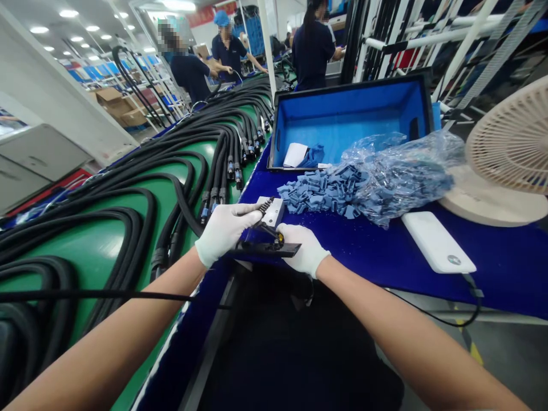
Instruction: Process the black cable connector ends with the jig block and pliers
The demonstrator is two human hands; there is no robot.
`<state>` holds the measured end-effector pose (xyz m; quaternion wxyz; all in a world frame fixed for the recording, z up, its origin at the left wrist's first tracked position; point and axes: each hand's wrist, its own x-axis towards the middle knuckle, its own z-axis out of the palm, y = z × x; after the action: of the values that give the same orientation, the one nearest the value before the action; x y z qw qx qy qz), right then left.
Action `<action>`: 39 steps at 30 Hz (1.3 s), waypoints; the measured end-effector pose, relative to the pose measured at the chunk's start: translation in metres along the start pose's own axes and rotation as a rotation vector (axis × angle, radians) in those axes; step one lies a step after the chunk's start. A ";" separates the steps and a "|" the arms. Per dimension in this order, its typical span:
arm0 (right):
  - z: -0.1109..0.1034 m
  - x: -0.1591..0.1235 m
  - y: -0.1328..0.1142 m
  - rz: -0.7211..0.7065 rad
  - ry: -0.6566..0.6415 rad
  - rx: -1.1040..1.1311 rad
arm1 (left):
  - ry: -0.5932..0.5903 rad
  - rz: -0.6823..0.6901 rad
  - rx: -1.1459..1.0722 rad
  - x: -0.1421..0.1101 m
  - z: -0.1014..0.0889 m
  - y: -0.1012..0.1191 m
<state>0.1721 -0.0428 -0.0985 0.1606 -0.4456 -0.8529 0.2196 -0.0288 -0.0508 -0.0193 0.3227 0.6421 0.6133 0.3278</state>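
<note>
My left hand (229, 231), in a white glove, pinches a small black ribbed piece (266, 204) between thumb and fingers. Just beyond the fingertips a pale grey block with holes (274, 213) lies at the table's near left corner. My right hand (305, 249), gloved too, closes on a dark part with a yellow spot (279, 236), whose kind I cannot make out. A flat black bar (291, 249) lies across the front of the right fingers and runs left below my left hand. Part of the right fingers is hidden behind it.
Blue plastic clips (325, 191) lie heaped beside a clear plastic bag (398, 177). Behind stands a blue bin (351, 117). A white power bank (439, 242) and a beige fan (509, 142) are to the right. Black hoses (128, 228) cover the green surface leftward; several people stand farther back.
</note>
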 end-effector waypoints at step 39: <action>-0.009 -0.033 -0.015 0.205 0.024 1.479 | -0.307 0.276 0.028 -0.010 0.028 -0.026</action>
<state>0.1840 -0.0758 -0.0855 0.4065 -0.3009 -0.4350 0.7450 -0.0214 -0.0597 -0.0568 0.3557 0.7667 0.4676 0.2586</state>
